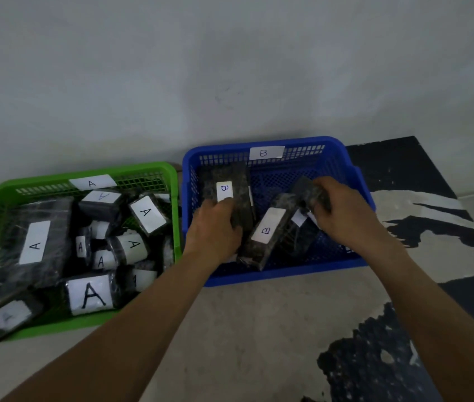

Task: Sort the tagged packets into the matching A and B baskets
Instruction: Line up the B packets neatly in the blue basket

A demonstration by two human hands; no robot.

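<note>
Both our hands are inside the blue basket (273,276). Our left hand (215,227) curls its fingers round the near end of a long packet (240,181), a dark, mottled, flat-sided block in glossy wrap, whose white paper tag reads B. Our right hand (345,211) grips a smaller dark packet (306,188) from above, lifted over the basket floor; we cannot read its tag. Between the hands a third packet (269,230) leans on its side, with a rounded white tag marked B. The blue basket is rigid plastic with perforated lattice walls, a smooth rolled rim and a paper label B (265,152) on its far wall. Just beside it on our left, the green basket (154,166) is of the same moulded lattice and bears a label A (92,182). It is heaped with dark wrapped packets of several sizes, each with a white tag marked A, among them a broad flat one (34,245) and a chunky one (90,294) with bold lettering. Both baskets rest on a pale floor (259,329) against a plain grey wall (230,68). A dark mat (398,169) with white blotches lies on our right.
</note>
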